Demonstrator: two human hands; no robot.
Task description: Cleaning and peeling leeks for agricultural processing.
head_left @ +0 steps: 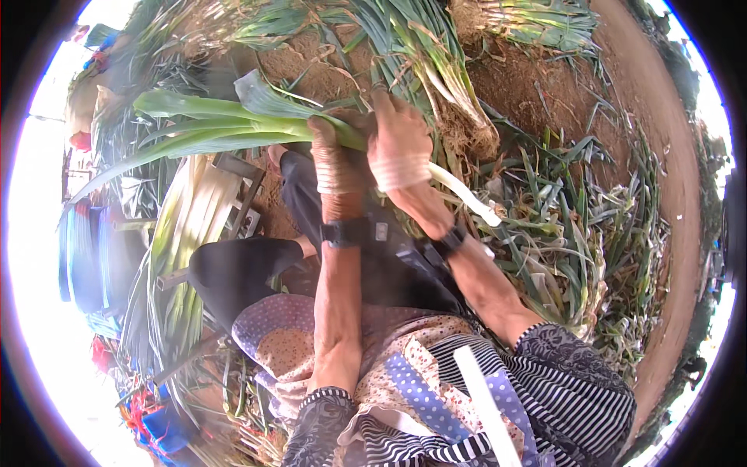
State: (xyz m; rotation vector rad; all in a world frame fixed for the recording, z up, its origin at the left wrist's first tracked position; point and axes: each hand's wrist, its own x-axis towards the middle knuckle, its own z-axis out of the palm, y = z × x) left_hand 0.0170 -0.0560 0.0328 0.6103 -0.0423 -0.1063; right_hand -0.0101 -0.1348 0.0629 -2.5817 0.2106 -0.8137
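A single leek lies crosswise in front of me, its green leaves fanning to the left and its white root end pointing down to the right. My left hand is closed around it where the leaves begin. Just to the right, my right hand also grips the leek, with fingers bent and partly hidden. The white shank passes under my right wrist. Pale bands wrap both hands. Beyond my right hand lies a bunch of untrimmed leeks with brown, soil-covered roots.
Clean, pale leeks are stacked on a metal frame at left. A heap of stripped leaves covers the ground at right. Another leek bunch lies at the far right. A blue thing with red strings is at lower left.
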